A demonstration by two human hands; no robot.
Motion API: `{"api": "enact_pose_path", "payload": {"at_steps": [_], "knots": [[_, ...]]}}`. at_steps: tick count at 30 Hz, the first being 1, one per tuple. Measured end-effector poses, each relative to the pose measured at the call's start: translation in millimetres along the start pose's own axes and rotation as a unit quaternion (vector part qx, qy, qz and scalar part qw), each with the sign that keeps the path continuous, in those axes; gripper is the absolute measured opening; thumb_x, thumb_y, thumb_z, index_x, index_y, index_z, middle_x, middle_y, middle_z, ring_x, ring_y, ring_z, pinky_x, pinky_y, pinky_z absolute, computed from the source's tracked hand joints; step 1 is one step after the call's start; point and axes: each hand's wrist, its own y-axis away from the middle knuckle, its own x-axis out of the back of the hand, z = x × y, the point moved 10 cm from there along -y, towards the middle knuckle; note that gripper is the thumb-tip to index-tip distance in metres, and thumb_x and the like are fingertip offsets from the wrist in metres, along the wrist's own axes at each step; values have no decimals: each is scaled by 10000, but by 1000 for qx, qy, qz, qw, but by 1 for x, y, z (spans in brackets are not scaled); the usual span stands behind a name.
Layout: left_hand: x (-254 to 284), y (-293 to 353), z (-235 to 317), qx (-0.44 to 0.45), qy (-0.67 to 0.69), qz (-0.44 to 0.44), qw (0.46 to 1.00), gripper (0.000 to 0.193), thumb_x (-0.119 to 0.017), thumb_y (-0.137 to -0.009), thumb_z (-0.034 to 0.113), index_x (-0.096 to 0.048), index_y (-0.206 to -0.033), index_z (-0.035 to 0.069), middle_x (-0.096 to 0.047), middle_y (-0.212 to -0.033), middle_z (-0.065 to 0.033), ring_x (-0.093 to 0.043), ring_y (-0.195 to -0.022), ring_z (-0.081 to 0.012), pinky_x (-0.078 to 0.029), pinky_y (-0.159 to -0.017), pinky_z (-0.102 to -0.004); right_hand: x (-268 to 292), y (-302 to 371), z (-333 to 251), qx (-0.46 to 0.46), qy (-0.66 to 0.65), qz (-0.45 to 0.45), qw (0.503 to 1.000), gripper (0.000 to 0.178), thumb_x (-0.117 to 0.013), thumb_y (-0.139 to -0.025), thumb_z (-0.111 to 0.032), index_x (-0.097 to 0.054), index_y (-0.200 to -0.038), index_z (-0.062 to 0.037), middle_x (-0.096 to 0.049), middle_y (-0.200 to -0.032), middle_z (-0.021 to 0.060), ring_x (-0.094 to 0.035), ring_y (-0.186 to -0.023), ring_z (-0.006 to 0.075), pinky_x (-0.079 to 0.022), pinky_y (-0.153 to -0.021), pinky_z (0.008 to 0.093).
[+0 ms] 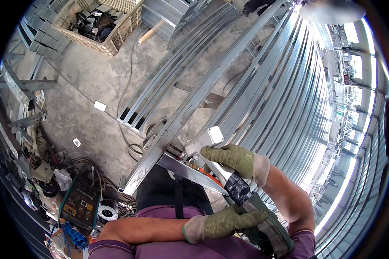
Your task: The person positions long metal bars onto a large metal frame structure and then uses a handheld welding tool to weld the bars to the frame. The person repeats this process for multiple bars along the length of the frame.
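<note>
My right hand (235, 160), in a dirty green work glove, is closed over a silver-white tool with a boxy head (212, 136). The tool's body slants down to a black-wrapped end (237, 188). My left hand (229, 222), gloved alike, grips a dark green, cloth-like piece (270, 228) near that end, one finger lying along it. What this piece is cannot be made out, and its underside is hidden. Just left of the tool, a square steel tube (173, 129) runs diagonally past my lap, with a shorter flat metal bar (190, 172) against its lower part.
Many long galvanized tubes (285, 86) lie in a row at the right. More tubes (168, 64) lie beyond the diagonal one. A beige plastic crate (112, 45) of metal offcuts stands far left. A dark welding-machine-like box (80, 200) and tangled cables (93, 166) are near left.
</note>
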Motion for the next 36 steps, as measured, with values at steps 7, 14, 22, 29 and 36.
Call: {"api": "enact_pose_path", "payload": {"at_steps": [7, 14, 22, 29, 36], "knots": [[14, 3, -8, 30, -39, 28, 998, 421, -675, -1086, 335, -645, -1372, 28, -744, -1241, -79, -703, -1067, -149, -578, -899, -316, -6, -9, 25, -115, -75, -24, 990, 445, -678, -1025, -84, -631, -1466, -57, -712, -1336, 209, -713, -1192, 325, -563, -1028, 413], [14, 7, -2, 26, -32, 32, 999, 425, -667, -1086, 355, -669, -1347, 19, -759, -1203, -77, -706, -1048, -138, -578, -865, -306, -8, -16, 17, -195, -98, -22, 976, 403, -660, -1057, -154, -648, -1444, -43, -736, -1311, 165, -725, -1147, 261, -571, -993, 369], [18, 10, -2, 37, -50, 41, 997, 403, -674, -1086, 325, -644, -1361, 32, -740, -1217, -67, -695, -1048, -129, -568, -851, -303, -10, -21, 18, -154, -98, -10, 983, 400, -552, -1109, -471, -755, -1295, -181, -778, -989, 113, -731, -814, 190, -579, -768, 351], [18, 9, -2, 15, -63, 46, 997, 388, -640, -1097, 379, -676, -1344, 82, -689, -1060, -10, -609, -915, -95, -495, -749, -278, -10, -23, 19, -140, -106, -5, 984, 461, -581, -1089, -513, -769, -1279, -137, -783, -987, 119, -730, -819, 165, -583, -777, 346], [9, 10, 5, -7, -71, 24, 997, 440, -584, -1118, 428, -688, -1398, 107, -667, -1009, 20, -536, -835, -79, -435, -690, -265, -10, -20, 9, -188, -133, -5, 973, 558, -612, -1050, -591, -782, -1239, -95, -776, -947, 95, -710, -781, 137, -571, -735, 316]]}}
